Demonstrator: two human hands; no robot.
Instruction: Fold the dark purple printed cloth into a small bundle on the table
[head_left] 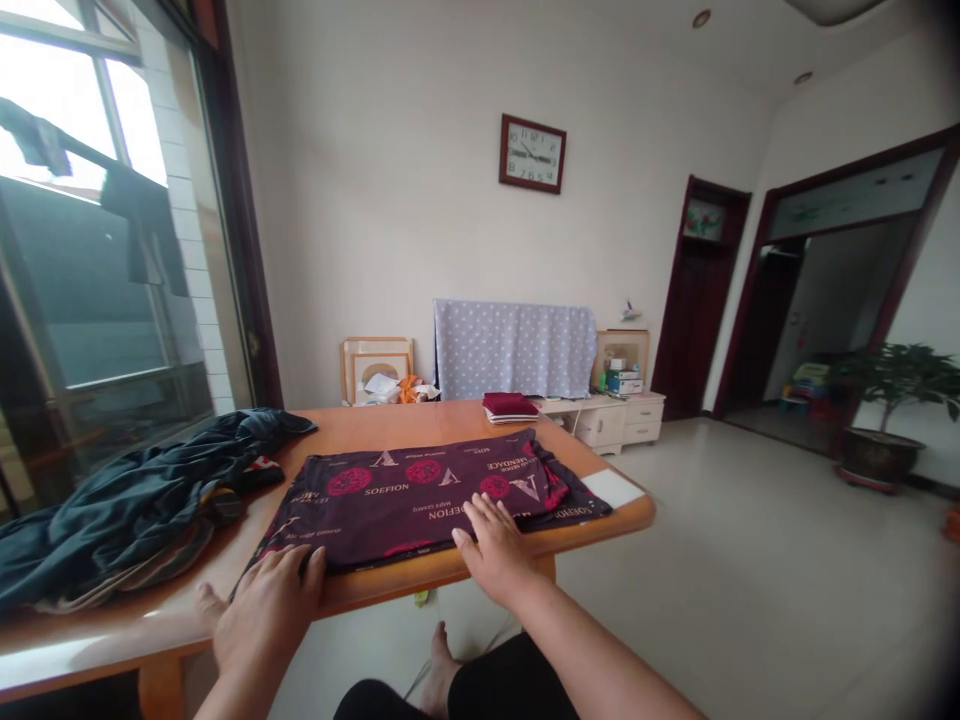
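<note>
The dark purple-maroon folded fabric with gold lettering and red round motifs (405, 505) lies flat along the near edge of the glossy orange-brown wooden surface (405, 420). Its long axis runs left to right, the right end angled slightly farther away; that end is looser, with layers spreading rightward. The gold "SOEFION" reads left to right.

Both 2 hands are on its near side. The left hand (271, 605) rests at the near-left corner, fingers slightly bent; whether it pinches cloth, I cannot tell. The right hand (495, 548) is open, palm down, fingers extended on the fabric right of centre.

Left of the fabric sits a crumpled dark blue-green clothing pile (150, 510); beyond it, near the far edge, a dark red folded cloth stack (510, 406).
</note>
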